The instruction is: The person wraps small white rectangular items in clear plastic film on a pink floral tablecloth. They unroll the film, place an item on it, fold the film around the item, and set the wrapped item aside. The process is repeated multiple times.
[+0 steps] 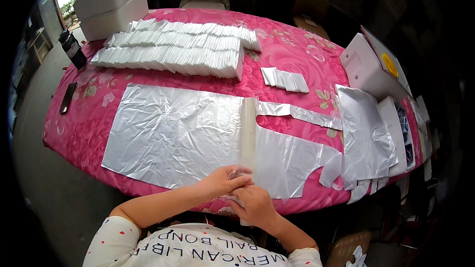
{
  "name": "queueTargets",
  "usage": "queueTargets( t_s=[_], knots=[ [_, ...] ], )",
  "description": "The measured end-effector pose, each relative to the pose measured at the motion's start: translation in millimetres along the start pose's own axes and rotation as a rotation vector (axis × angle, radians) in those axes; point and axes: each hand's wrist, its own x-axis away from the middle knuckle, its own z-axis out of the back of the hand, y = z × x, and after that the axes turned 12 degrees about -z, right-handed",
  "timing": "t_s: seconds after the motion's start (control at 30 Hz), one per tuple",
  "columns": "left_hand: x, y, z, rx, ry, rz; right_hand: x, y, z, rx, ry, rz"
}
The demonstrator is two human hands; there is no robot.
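A thin silvery plastic sheet, cut like an apron, lies spread across the table in front of me. Its right end has curved cut-outs and long strips. Across it, running away from me, lies a pale, translucent flat strip, like a long ruler. My left hand and my right hand meet over the strip's near end at the table edge. Both have curled fingers. Something small, clear and shiny shows at the left fingers, too hidden to name. What the right fingers grip is covered.
Long rows of folded white packets stand at the back left, with a smaller stack right of them. More silvery sheets hang over the right side beside white foam boxes. A phone and black bottle are at left.
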Motion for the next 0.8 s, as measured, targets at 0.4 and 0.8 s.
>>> queueTargets(
  t_s=[0.4, 0.8],
  knots=[
    [110, 62, 219, -0.948, 0.519, -0.038, 56, -4, -3, 0.418, 0.071, -0.535],
    [-2, -13, 48, -1.419, 0.042, -0.742, 63, -6, -18, 0.056, -0.260, -0.967]
  ],
)
